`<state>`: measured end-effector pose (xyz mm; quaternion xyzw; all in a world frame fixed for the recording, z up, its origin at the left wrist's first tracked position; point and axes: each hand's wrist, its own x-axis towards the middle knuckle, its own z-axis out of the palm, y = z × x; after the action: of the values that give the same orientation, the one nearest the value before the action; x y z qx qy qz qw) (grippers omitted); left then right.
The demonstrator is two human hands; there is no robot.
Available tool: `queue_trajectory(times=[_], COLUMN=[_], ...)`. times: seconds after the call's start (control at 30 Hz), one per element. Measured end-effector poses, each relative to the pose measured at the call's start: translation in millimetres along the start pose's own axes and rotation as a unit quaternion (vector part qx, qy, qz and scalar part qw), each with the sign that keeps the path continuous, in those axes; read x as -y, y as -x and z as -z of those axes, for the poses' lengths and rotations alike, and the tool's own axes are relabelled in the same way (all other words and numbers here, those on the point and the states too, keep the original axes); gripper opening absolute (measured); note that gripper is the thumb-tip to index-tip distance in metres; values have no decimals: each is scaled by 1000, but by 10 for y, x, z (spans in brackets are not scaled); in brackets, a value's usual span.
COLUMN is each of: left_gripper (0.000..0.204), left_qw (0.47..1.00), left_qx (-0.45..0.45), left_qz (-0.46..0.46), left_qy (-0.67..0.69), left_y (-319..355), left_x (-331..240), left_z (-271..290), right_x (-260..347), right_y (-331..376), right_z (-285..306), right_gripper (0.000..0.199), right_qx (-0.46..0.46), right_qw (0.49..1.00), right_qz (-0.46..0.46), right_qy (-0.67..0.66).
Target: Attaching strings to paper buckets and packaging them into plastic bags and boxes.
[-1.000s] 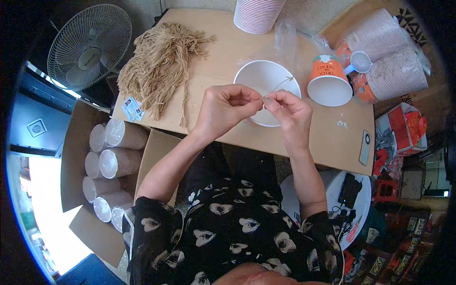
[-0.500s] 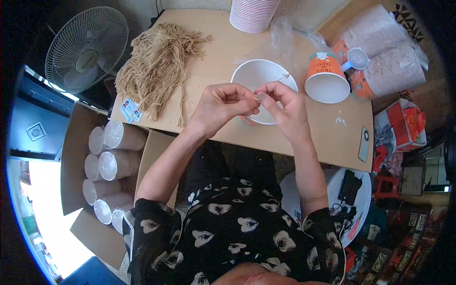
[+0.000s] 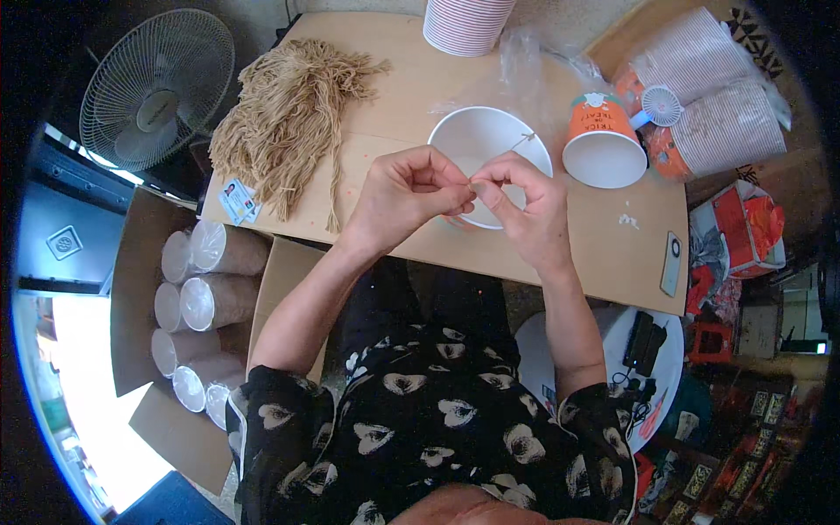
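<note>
Over the front of a white-lined paper bucket (image 3: 472, 131), my left hand (image 3: 409, 197) and my right hand (image 3: 525, 206) meet fingertip to fingertip. Both are pinched closed on something too small to make out. A short piece of tan cord (image 3: 522, 140) shows at the bucket's right inner wall, near the rim. My fingers hide the bucket's near side. To the left lies a loose bundle of tan cords (image 3: 284, 122). An orange paper bucket (image 3: 604, 144) rests on its side at the right, its white mouth facing me.
A tall stack of paper buckets (image 3: 468, 26) stands at the back. Wrapped bucket stacks (image 3: 717, 105) and a small handheld fan (image 3: 658, 107) are at the right. An open carton (image 3: 144, 289) holds several wrapped stacks. A phone-like slab (image 3: 671, 262) lies by the table's right edge.
Both hands stay pinched together over the bucket, with only a slight shift of the fingers. The whole scene has moved a little in the picture.
</note>
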<state>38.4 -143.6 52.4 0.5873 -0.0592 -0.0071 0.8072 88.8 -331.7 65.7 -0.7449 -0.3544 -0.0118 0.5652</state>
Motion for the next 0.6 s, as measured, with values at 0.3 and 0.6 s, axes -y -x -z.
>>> queue_trajectory(times=[0.3, 0.6], left_gripper=[8, 8], left_qw=[999, 998], left_qx=[15, 29], left_qz=[-42, -47], left_qy=[9, -10], left_y=[-7, -18], left_x=[75, 93], left_z=[17, 18], right_x=[-33, 40], right_y=[27, -20], right_z=[-4, 85], right_gripper=[14, 18], right_qx=[-12, 31], right_qw=[995, 993], right_qz=[-85, -89], right_qy=[-60, -70])
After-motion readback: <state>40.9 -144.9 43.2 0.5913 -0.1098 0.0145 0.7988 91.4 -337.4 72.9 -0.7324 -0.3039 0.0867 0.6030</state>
